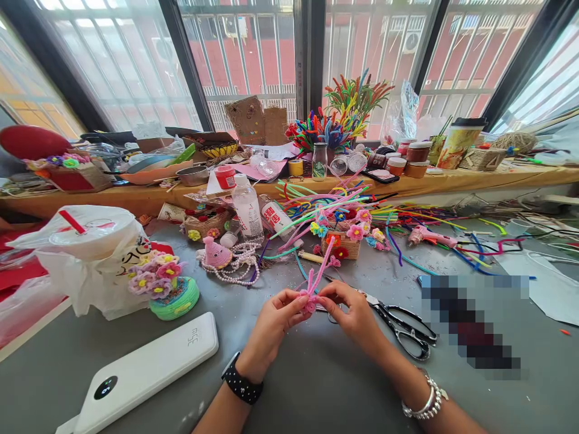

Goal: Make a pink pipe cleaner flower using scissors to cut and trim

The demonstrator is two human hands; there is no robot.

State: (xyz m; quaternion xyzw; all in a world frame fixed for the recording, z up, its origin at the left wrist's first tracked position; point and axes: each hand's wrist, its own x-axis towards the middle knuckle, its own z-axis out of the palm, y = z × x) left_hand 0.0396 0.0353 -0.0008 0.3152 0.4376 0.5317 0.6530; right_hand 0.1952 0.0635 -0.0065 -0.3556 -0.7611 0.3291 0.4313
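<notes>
Between my two hands is a pink pipe cleaner (312, 288), bent into small loops with long ends sticking upward. My left hand (283, 314) pinches the looped part from the left, thumb and fingers closed. From the right, my right hand (347, 308) pinches the same piece at its side. Part of the loops is hidden behind my fingertips. Black-handled scissors (402, 325) lie on the table just right of my right hand, their blades partly covered by it. A small basket with pipe cleaner flowers (346, 244) stands beyond my hands.
A white power bank (154, 377) and a pipe cleaner flower bunch on a green base (175, 298) lie left, near a bagged drink cup (97, 253). Behind are bottles (248, 208), bead strings (239, 259) and loose pipe cleaners. A pink glue gun (432, 237) lies right.
</notes>
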